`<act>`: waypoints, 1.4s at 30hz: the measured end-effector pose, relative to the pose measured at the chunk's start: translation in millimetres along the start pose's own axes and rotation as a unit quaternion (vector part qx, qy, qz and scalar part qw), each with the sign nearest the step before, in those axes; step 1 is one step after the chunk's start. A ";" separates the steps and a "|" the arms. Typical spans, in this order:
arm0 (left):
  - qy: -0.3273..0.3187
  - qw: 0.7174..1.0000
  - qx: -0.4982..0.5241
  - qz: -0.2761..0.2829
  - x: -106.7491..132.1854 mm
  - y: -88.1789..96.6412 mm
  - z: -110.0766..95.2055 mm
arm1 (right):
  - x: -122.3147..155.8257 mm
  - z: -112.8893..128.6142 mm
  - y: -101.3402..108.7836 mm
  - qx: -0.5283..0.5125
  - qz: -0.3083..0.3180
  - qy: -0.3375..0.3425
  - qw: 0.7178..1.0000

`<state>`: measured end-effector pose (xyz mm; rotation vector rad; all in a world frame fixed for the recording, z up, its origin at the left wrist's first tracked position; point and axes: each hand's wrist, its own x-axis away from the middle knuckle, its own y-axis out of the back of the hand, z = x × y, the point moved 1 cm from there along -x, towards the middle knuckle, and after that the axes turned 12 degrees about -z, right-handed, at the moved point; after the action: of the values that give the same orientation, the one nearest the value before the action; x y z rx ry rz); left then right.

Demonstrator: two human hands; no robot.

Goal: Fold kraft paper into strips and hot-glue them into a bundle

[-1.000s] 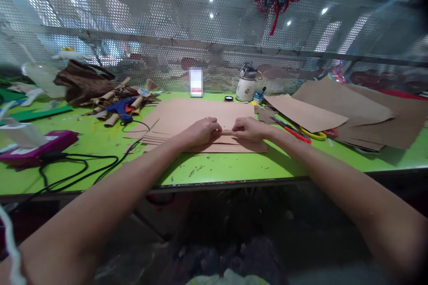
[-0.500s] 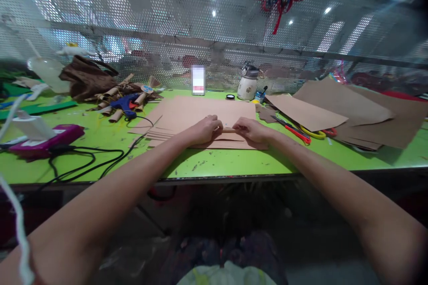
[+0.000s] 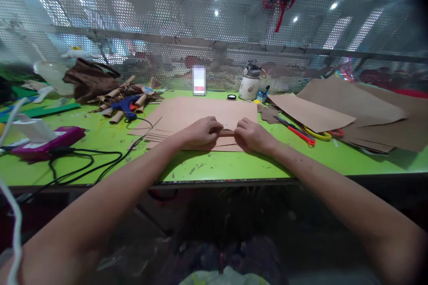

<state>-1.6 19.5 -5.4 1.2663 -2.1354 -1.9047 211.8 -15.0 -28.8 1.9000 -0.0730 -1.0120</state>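
A stack of brown kraft paper sheets point(image 3: 200, 109) lies on the green table in front of me. At its near edge, my left hand point(image 3: 203, 131) has its fingers curled on a paper edge that is bent up into a narrow roll or fold. My right hand point(image 3: 250, 133) pinches the same edge a short way to the right. Between the two hands a short piece of the curled paper point(image 3: 228, 133) shows, along with a dark gap under it. Both sets of fingertips are partly hidden by the paper and the hands.
Left are a blue glue gun point(image 3: 126, 106), several paper rolls point(image 3: 117, 116), a purple power strip point(image 3: 50, 142) and black cords point(image 3: 110, 156). Behind stand a phone point(image 3: 199, 81) and a white bottle point(image 3: 249, 87). Right lie red-handled scissors point(image 3: 302, 136) and more brown paper point(image 3: 347, 102).
My right hand has shifted slightly, its fingers now lower over the paper edge. The paper edge between my hands looks less tightly rolled. The whole view has moved a little.
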 end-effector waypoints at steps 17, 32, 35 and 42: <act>0.339 0.860 0.356 0.135 -19.1 18.6 -18.6 | 1.3 13.3 10.2 0.100 -0.143 0.027 0.984; 0.223 0.929 0.294 0.044 -10.0 -9.3 -37.3 | -1.0 12.9 13.0 0.084 -0.194 -0.031 0.977; 0.211 0.953 0.215 0.030 -11.2 -7.8 -39.6 | -1.9 11.6 12.8 0.044 -0.203 -0.074 0.975; 0.159 0.987 -0.001 -0.028 -9.8 -9.5 -35.1 | -2.3 -7.0 10.4 -0.301 -0.203 -0.276 0.890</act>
<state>27.8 -3.4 0.5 1.5256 -1.9549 -1.5911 218.6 -14.8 -18.0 1.0368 0.2941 -1.6185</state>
